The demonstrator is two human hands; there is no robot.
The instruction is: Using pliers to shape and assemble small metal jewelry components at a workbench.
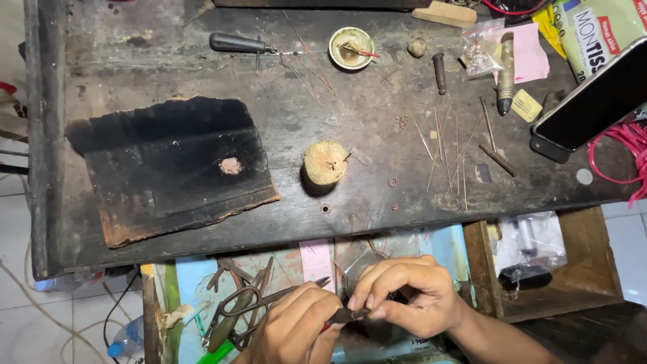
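Note:
Both my hands work low in the view, over an open drawer below the dark wooden workbench. My left hand grips a small dark-handled tool with a red part near the palm. My right hand has its fingers curled over the tool's tip, pinching something too small to make out. The two hands touch each other. Scissors and pliers lie in the drawer just left of my left hand.
On the bench sit a charred black block, a round wooden stub, thin copper wires, a small dish, an awl, a phone and plastic bags. A wooden box stands at the lower right.

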